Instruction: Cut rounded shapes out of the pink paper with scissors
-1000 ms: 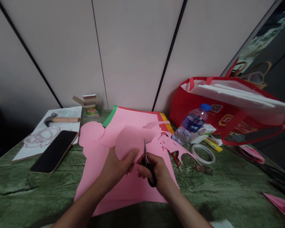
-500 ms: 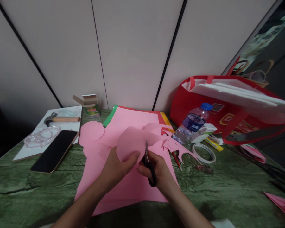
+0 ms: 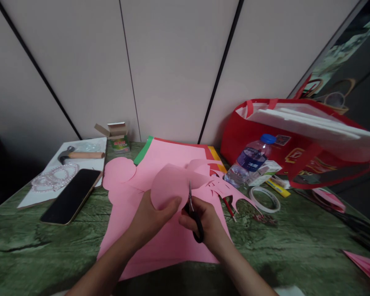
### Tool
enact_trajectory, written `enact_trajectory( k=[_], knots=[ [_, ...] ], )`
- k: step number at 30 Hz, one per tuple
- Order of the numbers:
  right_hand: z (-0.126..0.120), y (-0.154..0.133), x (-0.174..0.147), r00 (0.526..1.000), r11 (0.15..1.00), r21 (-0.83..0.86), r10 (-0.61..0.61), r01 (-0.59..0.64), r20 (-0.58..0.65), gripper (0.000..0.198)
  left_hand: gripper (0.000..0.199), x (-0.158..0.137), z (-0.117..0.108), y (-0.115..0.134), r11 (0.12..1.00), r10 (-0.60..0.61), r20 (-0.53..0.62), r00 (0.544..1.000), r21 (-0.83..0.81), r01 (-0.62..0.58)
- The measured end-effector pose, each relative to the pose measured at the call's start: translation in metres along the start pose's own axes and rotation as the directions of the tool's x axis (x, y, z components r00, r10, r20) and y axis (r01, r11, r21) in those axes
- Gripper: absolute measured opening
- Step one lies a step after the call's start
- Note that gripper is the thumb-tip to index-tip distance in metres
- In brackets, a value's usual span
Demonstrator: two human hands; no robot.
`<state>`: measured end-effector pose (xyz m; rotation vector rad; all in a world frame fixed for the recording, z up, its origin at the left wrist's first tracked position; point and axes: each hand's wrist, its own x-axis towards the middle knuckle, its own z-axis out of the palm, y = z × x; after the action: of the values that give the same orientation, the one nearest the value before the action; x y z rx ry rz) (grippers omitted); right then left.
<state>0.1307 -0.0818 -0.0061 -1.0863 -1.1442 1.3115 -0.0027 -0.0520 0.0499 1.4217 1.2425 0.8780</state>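
My left hand pinches a rounded piece of pink paper, its thumb lying on top near the lower edge. In my right hand is a pair of black-handled scissors, blades pointing away from me at the right edge of that paper. Under both hands lie large pink sheets. More rounded pink cut-outs rest on the sheets at the left. Jagged pink paper scraps lie to the right of the scissors. Parts of the fingers under the paper are hidden.
On the left are a phone, a hammer, a string of beads and a small open box. To the right stand a tilted water bottle, a tape roll, a red pencil and a red bag.
Almost nothing differs. Both hands keep their places, and the scissors stay at the paper's right edge with only a slight shift of the right hand.
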Motion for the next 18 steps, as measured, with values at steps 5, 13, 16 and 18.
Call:
enact_trajectory(
  k=[5, 13, 16, 18],
  knots=[
    [-0.001, 0.001, 0.000, 1.000, 1.000, -0.014, -0.006, 0.006, 0.014, 0.033, 0.019, 0.001, 0.000, -0.005, 0.999, 0.039, 0.020, 0.999, -0.001, -0.039],
    [0.000, 0.001, 0.000, 1.000, 0.998, -0.069, 0.000, -0.002, -0.025, 0.029, 0.016, 0.001, 0.000, -0.008, 0.997, 0.029, 0.043, 0.999, -0.076, -0.026],
    [0.000, 0.001, 0.000, 1.000, 0.997, -0.074, 0.003, -0.005, -0.029, 0.027, 0.016, 0.002, 0.000, -0.012, 0.996, 0.042, -0.004, 0.999, -0.078, -0.042],
    [0.000, 0.001, 0.000, 1.000, 0.998, -0.068, 0.007, -0.009, -0.027, 0.026, 0.016, 0.003, 0.000, -0.015, 0.996, 0.047, -0.027, 0.999, -0.069, -0.049]
  ],
)
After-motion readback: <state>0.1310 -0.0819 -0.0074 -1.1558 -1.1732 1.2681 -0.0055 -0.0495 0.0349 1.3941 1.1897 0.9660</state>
